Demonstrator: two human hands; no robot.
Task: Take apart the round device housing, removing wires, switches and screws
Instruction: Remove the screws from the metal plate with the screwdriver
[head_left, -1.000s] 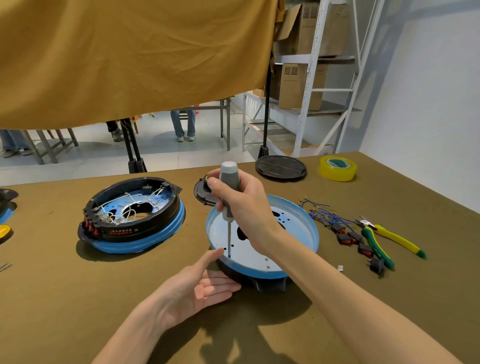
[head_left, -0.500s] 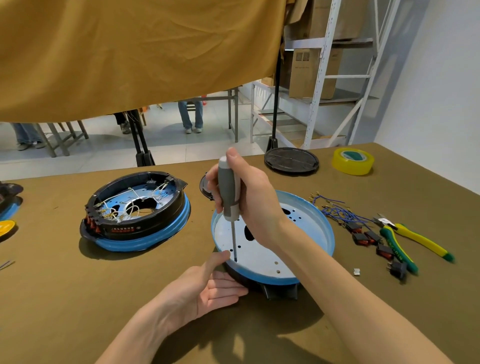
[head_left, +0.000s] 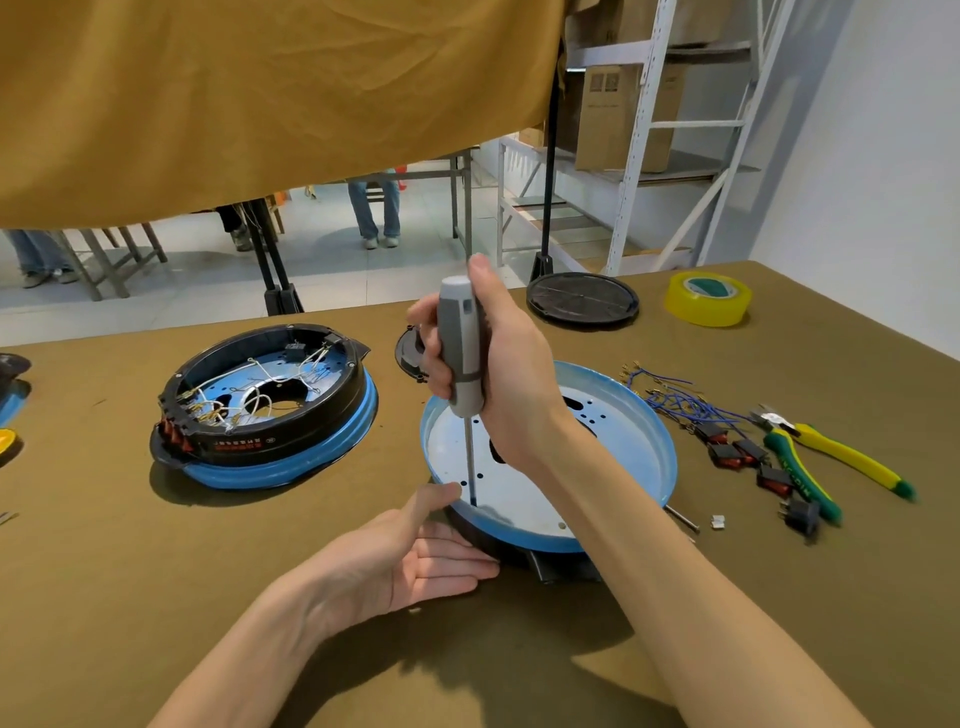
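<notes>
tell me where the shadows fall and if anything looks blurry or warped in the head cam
Head view: light comes from above and behind, so the arms throw soft shadows on the table toward the viewer, under the right hand and left hand; the wired housing shadows its near-left side. Hands and screwdriver look sharp. Wide-angle bending shows in the shelf rack and table edges.

Wired housing (head_left: 265, 410) lies left of dish (head_left: 639, 431); pliers (head_left: 831, 457) right.

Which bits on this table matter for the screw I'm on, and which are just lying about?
In use:
screwdriver, gripped by right hand
blue housing, steadied by left hand

Lying about:
second housing with wires
removed switches and blue wires
pliers
yellow tape roll
black round cover
</notes>
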